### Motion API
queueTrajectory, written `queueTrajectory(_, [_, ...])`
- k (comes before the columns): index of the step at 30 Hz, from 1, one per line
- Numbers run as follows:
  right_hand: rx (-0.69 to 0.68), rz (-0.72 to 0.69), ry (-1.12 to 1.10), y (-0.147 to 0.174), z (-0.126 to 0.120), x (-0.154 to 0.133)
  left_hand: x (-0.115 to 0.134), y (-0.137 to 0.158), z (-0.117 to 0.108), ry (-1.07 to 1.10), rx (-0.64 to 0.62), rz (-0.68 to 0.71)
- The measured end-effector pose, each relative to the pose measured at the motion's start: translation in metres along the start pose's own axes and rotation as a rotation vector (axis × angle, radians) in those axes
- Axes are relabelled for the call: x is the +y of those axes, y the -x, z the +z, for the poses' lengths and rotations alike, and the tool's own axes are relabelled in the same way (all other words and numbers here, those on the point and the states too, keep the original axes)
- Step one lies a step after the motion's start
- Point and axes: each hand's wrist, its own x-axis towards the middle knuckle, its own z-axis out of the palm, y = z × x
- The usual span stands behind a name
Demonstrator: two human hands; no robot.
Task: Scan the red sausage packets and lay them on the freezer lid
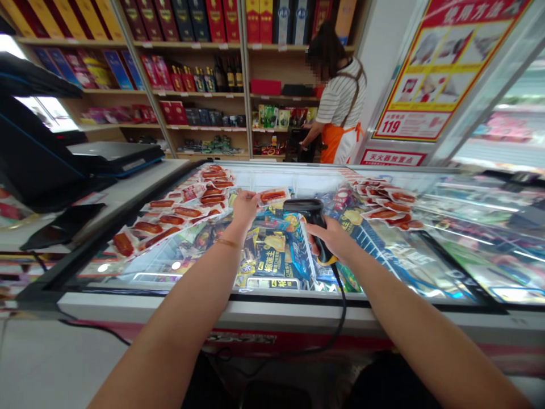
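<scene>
My left hand (246, 205) pinches the left end of a packaged sausage (273, 196), a reddish-brown sausage in a clear wrapper, above the middle of the chest freezer. In my right hand (330, 237) is a black barcode scanner (304, 205) with a yellow-orange handle base. Its head points left, just below and beside the sausage pack. A black cable (343, 309) runs from its handle down over the freezer's front edge. More packaged sausages (187, 212) lie in rows on the glass at left, and another group (387, 203) lies at right.
Under the glass, the chest freezer (149, 304) holds many colourful bags (272, 253) and wire dividers. At left stand a scale (114, 156) and a dark machine on a counter. Behind, a person in an orange apron (336, 108) stands at shelves of boxes and bottles.
</scene>
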Motion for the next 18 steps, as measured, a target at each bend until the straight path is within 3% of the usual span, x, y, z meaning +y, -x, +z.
queueTrajectory(9, [-0.122,-0.055,0.092,0.0094,0.0055,-0.0062,-0.0089,-0.0072,-0.0046,-0.052,0.043,0.194])
queueTrajectory(18, [-0.124,-0.074,0.101,0.0113,0.0063,-0.0074,-0.0022,-0.0030,-0.0055,-0.070,0.026,0.198])
